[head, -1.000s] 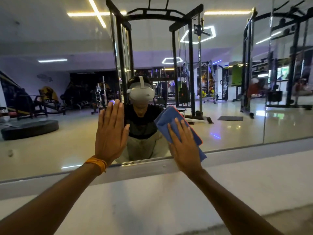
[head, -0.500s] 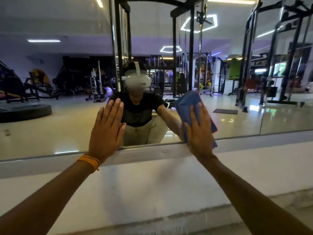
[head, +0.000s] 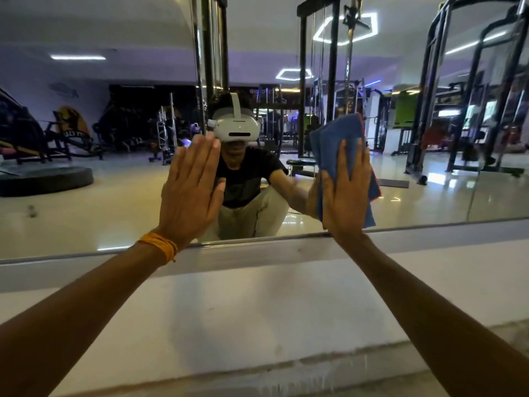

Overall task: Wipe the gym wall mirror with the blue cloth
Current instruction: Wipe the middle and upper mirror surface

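Fingers of my right hand are lying straight, pressing the blue cloth against the mirror; my left hand is resting flat, fingers straight.

Cloth sweeping right across the glass!
Your right hand has slid the blue cloth rightward along the mirror, away from your left hand. Your fingers leaned left before and now point straight up.

Head view faces the mirror squarely, close up
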